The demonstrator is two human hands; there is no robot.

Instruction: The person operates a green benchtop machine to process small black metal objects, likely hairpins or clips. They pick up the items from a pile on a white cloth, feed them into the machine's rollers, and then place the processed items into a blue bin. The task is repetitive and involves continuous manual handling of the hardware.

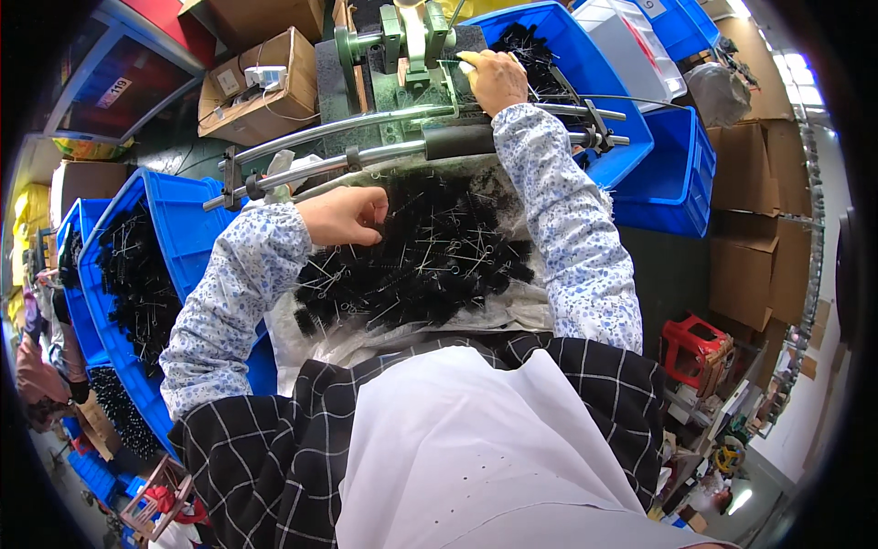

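Observation:
My left hand [350,216] hovers at the far left of a pile of black wire brushes [412,265], its fingers loosely curled with a gap between thumb and fingers. I see nothing held in it. The brushes have thin metal stems, some ending in loops, and lie on a whitish sheet [343,343] before me. My right hand [497,80] is closed beside a green metal machine [416,69]. Its fingertips, with yellow coverings, pinch near a thin piece at the machine's head; what they hold is too small to make out.
Two metal rails [366,123] cross between me and the machine. A blue bin [585,55] with more brushes stands at far right, an upright blue bin [672,174] beside it. Blue bins [169,215] with brushes line the left. An open cardboard box [265,87] sits behind the rails.

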